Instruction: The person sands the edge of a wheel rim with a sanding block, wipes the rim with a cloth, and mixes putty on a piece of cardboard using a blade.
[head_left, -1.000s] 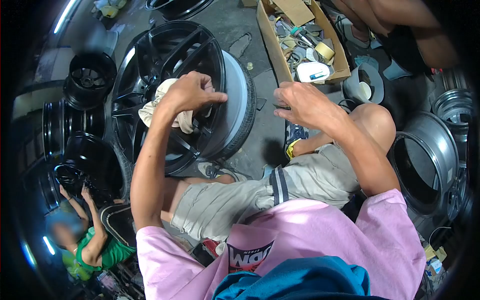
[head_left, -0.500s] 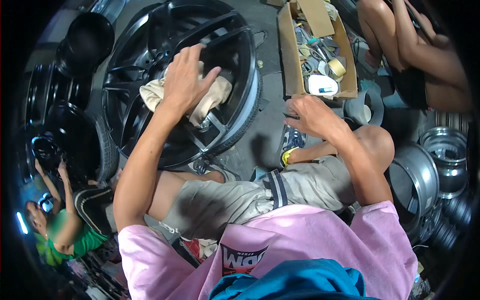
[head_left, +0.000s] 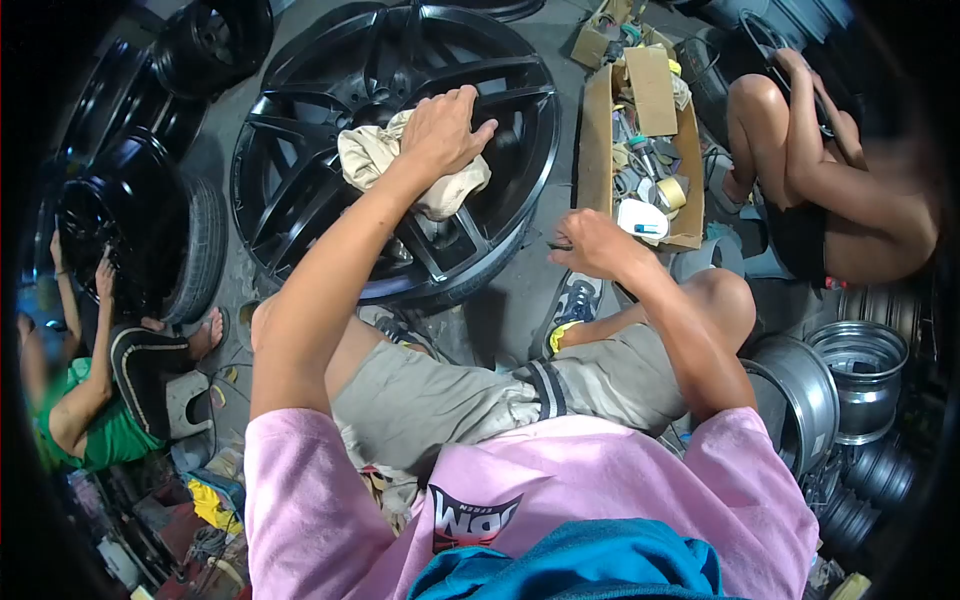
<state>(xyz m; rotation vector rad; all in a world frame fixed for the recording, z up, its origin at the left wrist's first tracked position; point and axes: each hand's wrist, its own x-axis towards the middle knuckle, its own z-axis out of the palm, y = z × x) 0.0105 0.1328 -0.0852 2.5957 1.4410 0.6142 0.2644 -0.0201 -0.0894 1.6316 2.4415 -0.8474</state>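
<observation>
My left hand [head_left: 445, 135] presses down on a crumpled beige cloth [head_left: 372, 155], which lies bunched under the palm with my thumb sticking out to the side. Beneath the cloth is a large black spoked car wheel rim [head_left: 285, 125] lying face up on top of a tyre [head_left: 470, 285]. My right hand [head_left: 597, 245] hovers above my right shoe, between the wheel and a cardboard box. Its fingers are loosely bent with a gap at the thumb, and nothing shows in them.
The cardboard box [head_left: 597, 150] holds tools, tape and a white container [head_left: 642, 220]. Silver rims [head_left: 857, 380] stand at the right, black rims [head_left: 215, 45] and a tyre [head_left: 200, 250] at the left. One person [head_left: 110, 410] sits at left, another [head_left: 800, 150] at right.
The view has shifted, so the wheel appears farther right. My left hand and the cloth have moved slightly across the spokes. My right hand stays raised near the box.
</observation>
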